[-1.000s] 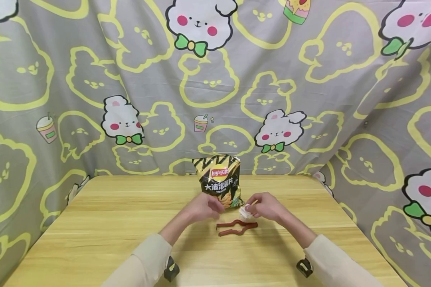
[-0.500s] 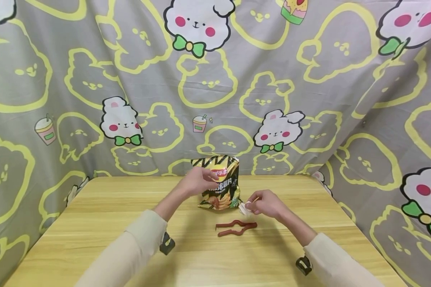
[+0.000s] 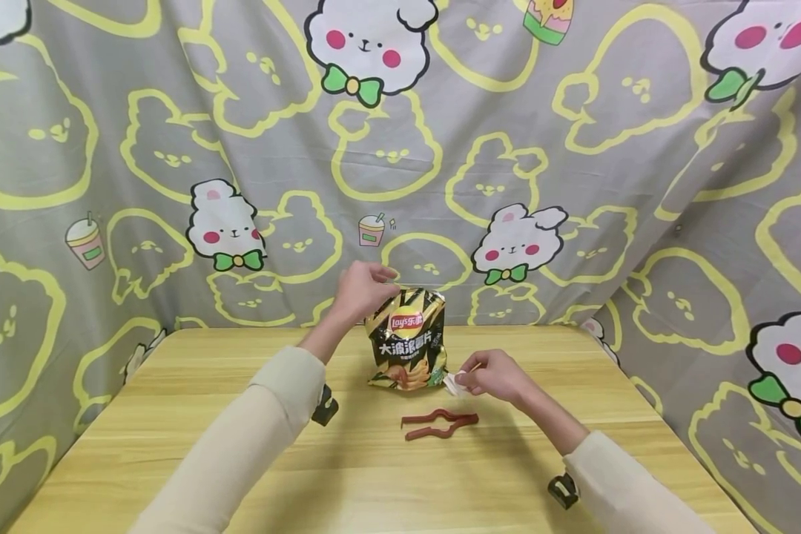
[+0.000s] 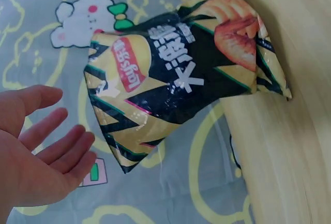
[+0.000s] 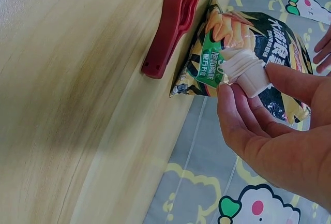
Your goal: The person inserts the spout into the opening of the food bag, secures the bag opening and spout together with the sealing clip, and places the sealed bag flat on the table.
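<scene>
A black and yellow Lay's chip bag [image 3: 410, 345] stands upright near the table's back edge. By its top left corner is my left hand [image 3: 366, 291], fingers loosely extended; the left wrist view shows a gap between this hand [image 4: 49, 151] and the bag [image 4: 170, 69]. My right hand [image 3: 497, 377] pinches a small white piece [image 3: 454, 383] at the bag's lower right corner. In the right wrist view this white piece [image 5: 247, 73] looks like a swirled ice-cream cone, held between thumb and fingers. Dark red tongs-like tool [image 3: 467, 420] lies in front of the bag, arms spread.
The light wood table [image 3: 240, 445] carries these things. Behind and beside it hangs a grey curtain [image 3: 294, 163] printed with rabbits, close to the table's back edge. Black straps [image 3: 564, 491] with cameras sit at both wrists.
My left hand has risen from the bag's lower front, across its face, to its top left corner. The right hand stays at nearly the same spot with the white piece.
</scene>
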Action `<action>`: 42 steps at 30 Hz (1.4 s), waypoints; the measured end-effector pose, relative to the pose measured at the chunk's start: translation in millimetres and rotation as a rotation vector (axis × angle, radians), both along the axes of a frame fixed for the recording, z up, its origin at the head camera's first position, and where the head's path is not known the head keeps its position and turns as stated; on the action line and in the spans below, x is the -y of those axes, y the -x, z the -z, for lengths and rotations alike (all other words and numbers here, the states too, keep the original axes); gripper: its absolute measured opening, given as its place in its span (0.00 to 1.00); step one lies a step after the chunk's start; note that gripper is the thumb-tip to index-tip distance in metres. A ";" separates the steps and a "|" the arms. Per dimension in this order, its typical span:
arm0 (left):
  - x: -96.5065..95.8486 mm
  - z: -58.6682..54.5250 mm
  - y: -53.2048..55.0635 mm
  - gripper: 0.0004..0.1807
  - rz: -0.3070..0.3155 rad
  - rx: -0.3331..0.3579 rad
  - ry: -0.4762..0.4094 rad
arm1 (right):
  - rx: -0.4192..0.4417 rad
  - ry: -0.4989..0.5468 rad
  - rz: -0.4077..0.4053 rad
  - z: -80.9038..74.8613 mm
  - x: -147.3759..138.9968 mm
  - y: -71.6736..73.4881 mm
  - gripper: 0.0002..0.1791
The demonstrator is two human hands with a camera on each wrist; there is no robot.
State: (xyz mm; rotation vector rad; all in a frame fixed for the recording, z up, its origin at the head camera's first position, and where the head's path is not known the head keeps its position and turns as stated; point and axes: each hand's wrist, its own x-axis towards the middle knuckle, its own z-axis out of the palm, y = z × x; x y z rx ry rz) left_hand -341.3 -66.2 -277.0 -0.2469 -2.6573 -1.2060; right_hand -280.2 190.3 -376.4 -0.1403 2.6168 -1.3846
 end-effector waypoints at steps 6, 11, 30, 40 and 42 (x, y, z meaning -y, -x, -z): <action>-6.6 9.5 10.7 0.17 -0.039 -0.016 0.032 | -0.001 0.002 0.007 0.4 0.7 1.4 0.12; -11.2 15.7 10.0 0.13 -0.023 -0.014 0.035 | -0.005 0.007 0.009 -1.3 1.5 1.5 0.12; -12.5 16.3 -9.3 0.03 0.043 -0.102 0.140 | -0.083 -0.026 -0.004 -39.7 -2.6 16.8 0.16; -10.5 16.3 -17.4 0.04 0.082 -0.108 0.174 | -0.148 -0.007 -0.008 -89.8 -9.2 29.6 0.21; -9.9 16.6 -18.2 0.04 0.085 -0.116 0.184 | -0.155 -0.012 -0.011 -97.2 -8.6 31.7 0.21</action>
